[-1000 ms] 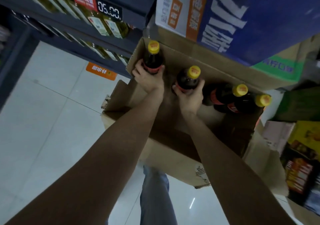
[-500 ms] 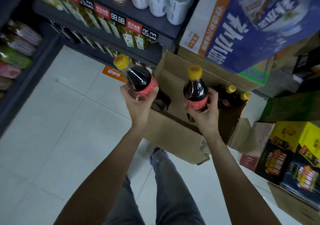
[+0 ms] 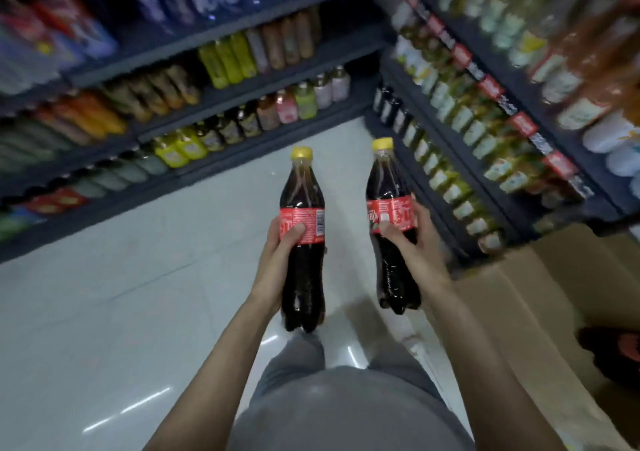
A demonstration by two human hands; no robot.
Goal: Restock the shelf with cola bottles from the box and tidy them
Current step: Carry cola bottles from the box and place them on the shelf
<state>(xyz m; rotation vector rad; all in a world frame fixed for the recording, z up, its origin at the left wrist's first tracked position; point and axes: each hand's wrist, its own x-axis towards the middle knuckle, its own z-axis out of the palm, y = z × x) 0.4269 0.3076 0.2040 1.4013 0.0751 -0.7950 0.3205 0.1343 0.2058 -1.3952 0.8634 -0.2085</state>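
Note:
I hold two cola bottles upright over the aisle floor, each dark with a red label and a yellow cap. My left hand [image 3: 277,260] grips the left cola bottle [image 3: 303,267] around its label. My right hand [image 3: 414,242] grips the right cola bottle [image 3: 393,274] at the label. The brown cardboard box [image 3: 540,315] stands open at the lower right, with a dark bottle partly visible inside at the frame's right edge. Dark shelves [image 3: 263,83] packed with drink bottles rise ahead and along the right [image 3: 502,145].
Pale tiled floor [image 3: 121,294] stretches to the left and ahead. The shelves meet in a corner ahead. My grey trousers fill the bottom middle. The shelf rows are blurred by motion.
Both bottles have come out of the box. My view has swung left, away from the box, toward the shelves and aisle; the box now lies at my lower right.

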